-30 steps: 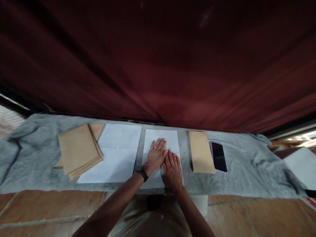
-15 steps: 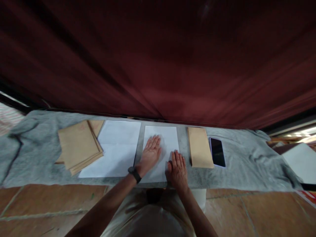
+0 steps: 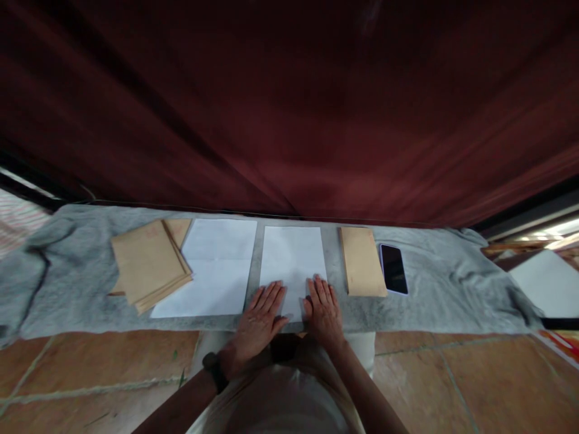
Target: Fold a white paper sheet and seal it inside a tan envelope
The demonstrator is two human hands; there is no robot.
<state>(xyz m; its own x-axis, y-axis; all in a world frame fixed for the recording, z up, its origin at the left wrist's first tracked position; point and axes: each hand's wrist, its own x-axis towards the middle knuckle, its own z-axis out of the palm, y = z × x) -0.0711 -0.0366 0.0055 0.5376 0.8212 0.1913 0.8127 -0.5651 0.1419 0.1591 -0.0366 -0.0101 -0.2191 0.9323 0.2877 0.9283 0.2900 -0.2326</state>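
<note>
A white sheet of paper [image 3: 293, 256] lies flat in front of me on the grey cloth. My left hand [image 3: 261, 313] rests on its lower left edge, fingers stretched out and pointing forward. On the lower right edge lies my right hand [image 3: 323, 307], also flat with its fingers extended. Neither hand grips anything. A larger white paper [image 3: 221, 271] with a faint crease across it is spread to the left. Partly covering that paper is a fanned stack of brown envelopes [image 3: 151, 262]. Another brown envelope stack [image 3: 363, 262] sits right of the sheet.
A phone [image 3: 394, 269] with a dark screen lies beside the right-hand stack. The grey cloth [image 3: 443, 283] covers the long narrow table. A dark red curtain [image 3: 289, 120] hangs behind it. At far right is a white flat object [image 3: 547, 283]; tiled floor [image 3: 452, 380] shows below.
My left hand has slid back toward me, from the middle of the sheet to its lower left edge. My right hand stays near the lower right edge.
</note>
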